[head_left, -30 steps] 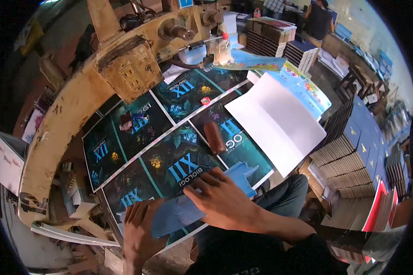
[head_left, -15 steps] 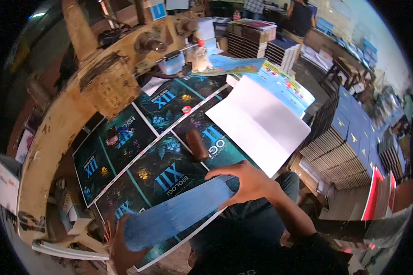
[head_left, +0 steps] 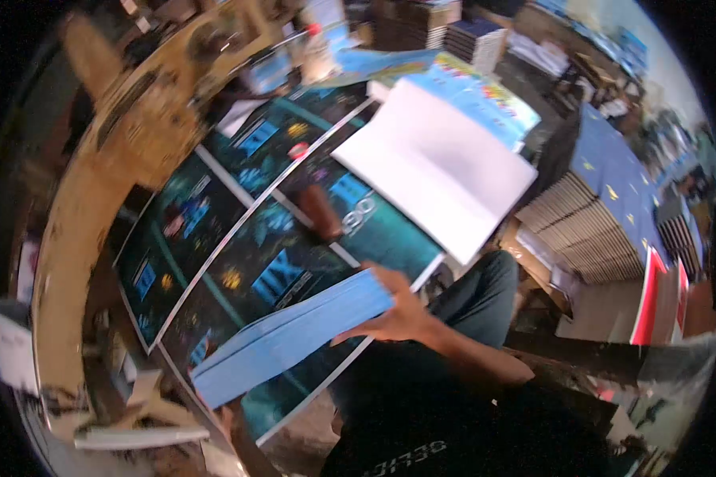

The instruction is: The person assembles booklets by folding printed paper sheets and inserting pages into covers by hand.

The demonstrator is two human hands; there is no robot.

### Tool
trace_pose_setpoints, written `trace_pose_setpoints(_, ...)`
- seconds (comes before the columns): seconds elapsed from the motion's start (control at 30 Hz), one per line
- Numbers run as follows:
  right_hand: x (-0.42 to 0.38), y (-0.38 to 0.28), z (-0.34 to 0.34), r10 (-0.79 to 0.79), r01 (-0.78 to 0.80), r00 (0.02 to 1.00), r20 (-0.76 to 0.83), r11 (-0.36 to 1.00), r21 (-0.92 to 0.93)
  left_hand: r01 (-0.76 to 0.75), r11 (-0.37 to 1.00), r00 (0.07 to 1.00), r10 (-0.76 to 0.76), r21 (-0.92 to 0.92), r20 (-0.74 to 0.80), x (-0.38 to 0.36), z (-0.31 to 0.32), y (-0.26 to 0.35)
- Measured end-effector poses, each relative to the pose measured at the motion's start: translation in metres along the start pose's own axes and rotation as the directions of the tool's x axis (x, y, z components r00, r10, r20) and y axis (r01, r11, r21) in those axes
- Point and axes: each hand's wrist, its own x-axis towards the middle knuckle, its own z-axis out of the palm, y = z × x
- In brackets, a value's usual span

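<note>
A thick stack of blue sheets (head_left: 290, 338) is held slantwise between my two hands, above dark printed cover sheets (head_left: 215, 290) lettered "XII". My right hand (head_left: 398, 306) is closed round its upper right end, thumb on the near side. At the lower left end my left hand (head_left: 229, 421) grips the stack; most of its fingers are hidden behind it. Past the stack, a brown cylindrical block (head_left: 320, 213) lies on the covers. A small red-and-white ring (head_left: 297, 151) sits farther back.
A large worn yellowish machine frame (head_left: 64, 262) curves along the left. White sheets (head_left: 445, 167) lie at the table's right, with colourful printed sheets (head_left: 485, 95) behind. Tall stacks of blue-covered books (head_left: 605, 199) stand on the right. A plastic bottle (head_left: 318, 60) is at the back.
The stack has turned in my hands and now shows a smoother face with layered edges along the top. My right hand has shifted its hold. The whole view has tilted downward.
</note>
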Motion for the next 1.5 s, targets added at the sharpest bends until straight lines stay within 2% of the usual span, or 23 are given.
trace_pose_setpoints(0.1, -0.003, -0.019, -0.012, -0.025, 0.035, 0.998, 0.057, 0.984, -0.176, 0.020, 0.999, 1.000, -0.020, -0.029, -0.007, 0.005, 0.006, -0.002)
trace_pose_setpoints(0.17, -0.014, -0.014, -0.011, 0.070, -0.063, 0.996, -0.058, 0.990, 0.127, 0.034, 0.998, 0.999, -0.032, -0.054, 0.028, 0.014, 0.014, -0.005)
trace_pose_setpoints(0.2, -0.018, -0.009, -0.014, 0.076, -0.070, 0.996, -0.043, 0.990, 0.125, 0.047, 0.997, 0.998, -0.044, -0.055, 0.053, 0.017, 0.017, -0.009)
trace_pose_setpoints(0.23, -0.022, -0.006, -0.016, 0.195, -0.192, 0.980, -0.034, 0.979, 0.065, 0.055, 0.997, 0.996, -0.051, -0.050, 0.077, 0.019, 0.022, -0.009)
trace_pose_setpoints(0.33, -0.019, -0.003, -0.021, 0.248, -0.246, 0.969, -0.008, 0.959, -0.142, 0.044, 0.998, 0.992, -0.039, -0.039, 0.121, 0.037, 0.005, 0.012)
trace_pose_setpoints(0.47, -0.022, 0.002, -0.018, 0.263, -0.263, 0.965, -0.011, 0.960, -0.094, -0.272, 0.958, 0.961, 0.276, 0.092, -0.029, 0.066, -0.017, 0.155)
trace_pose_setpoints(0.53, -0.022, 0.000, -0.022, 0.257, -0.254, 0.966, 0.012, 0.961, -0.106, -0.504, 0.844, 0.863, 0.481, 0.184, 0.156, 0.057, -0.003, 0.225)
trace_pose_setpoints(0.6, -0.021, -0.002, -0.021, 0.285, -0.283, 0.959, -0.002, 0.953, -0.108, -0.652, 0.710, 0.736, 0.511, 0.264, 0.444, 0.043, 0.027, 0.259)
trace_pose_setpoints(0.73, -0.016, -0.010, -0.026, 0.291, -0.289, 0.957, 0.001, 0.950, -0.121, -0.690, 0.586, 0.708, 0.427, 0.425, 0.562, 0.027, 0.073, 0.247)
trace_pose_setpoints(0.8, -0.013, -0.008, -0.036, 0.287, -0.281, 0.949, 0.130, 0.958, -0.064, -0.706, 0.559, 0.702, 0.466, 0.436, 0.539, 0.029, 0.079, 0.224)
trace_pose_setpoints(0.83, -0.011, -0.005, -0.043, 0.171, -0.138, 0.961, 0.215, 0.978, -0.158, -0.718, 0.544, 0.692, 0.493, 0.435, 0.527, 0.030, 0.080, 0.210)
trace_pose_setpoints(0.87, -0.011, -0.003, -0.044, 0.205, -0.188, 0.956, 0.212, 0.977, -0.101, -0.741, 0.517, 0.670, 0.531, 0.429, 0.518, 0.036, 0.080, 0.201)
trace_pose_setpoints(0.9, -0.011, -0.003, -0.042, 0.195, -0.165, 0.962, 0.191, 0.973, -0.162, -0.738, 0.501, 0.675, 0.560, 0.452, 0.480, 0.044, 0.078, 0.206)
trace_pose_setpoints(0.97, -0.017, -0.008, -0.042, 0.174, -0.131, 0.968, 0.179, 0.965, -0.227, -0.717, 0.607, 0.666, 0.454, 0.342, 0.592, 0.047, 0.072, 0.219)
trace_pose_setpoints(1.07, -0.018, -0.016, -0.044, 0.151, -0.066, 0.975, 0.166, 0.901, -0.429, -0.743, 0.584, 0.650, 0.514, 0.327, 0.560, 0.052, 0.062, 0.234)
trace_pose_setpoints(1.13, -0.028, -0.024, -0.042, 0.278, -0.232, 0.947, 0.162, 0.938, -0.257, -0.741, 0.595, 0.644, 0.502, 0.310, 0.577, 0.055, 0.061, 0.238)
trace_pose_setpoints(1.17, -0.035, -0.017, -0.038, 0.166, -0.058, 0.972, 0.165, 0.854, -0.518, -0.745, 0.598, 0.636, 0.501, 0.296, 0.588, 0.057, 0.062, 0.240)
trace_pose_setpoints(1.2, -0.042, -0.012, -0.033, 0.161, -0.051, 0.973, 0.166, 0.849, -0.526, -0.746, 0.599, 0.636, 0.509, 0.292, 0.580, 0.060, 0.066, 0.235)
trace_pose_setpoints(1.3, -0.040, -0.015, -0.034, 0.436, -0.331, 0.879, 0.191, 0.849, -0.412, -0.790, 0.491, 0.597, 0.484, 0.366, 0.640, 0.071, 0.078, 0.218)
trace_pose_setpoints(1.33, -0.030, -0.028, -0.037, 0.434, -0.326, 0.880, 0.194, 0.848, -0.417, -0.798, 0.501, 0.578, 0.477, 0.335, 0.663, 0.071, 0.077, 0.214)
trace_pose_setpoints(1.4, -0.012, -0.046, -0.038, 0.433, -0.400, 0.866, 0.250, 0.900, -0.174, -0.807, 0.504, 0.557, 0.472, 0.309, 0.684, 0.074, 0.073, 0.209)
trace_pose_setpoints(1.43, -0.019, -0.041, -0.040, 0.429, -0.396, 0.868, 0.250, 0.902, -0.174, -0.849, 0.433, 0.509, 0.520, 0.302, 0.686, 0.079, 0.071, 0.208)
trace_pose_setpoints(1.5, -0.054, -0.026, -0.043, 0.243, 0.001, 0.859, 0.451, 0.880, -0.475, -0.888, 0.358, 0.453, 0.569, 0.289, 0.686, 0.087, 0.069, 0.210)
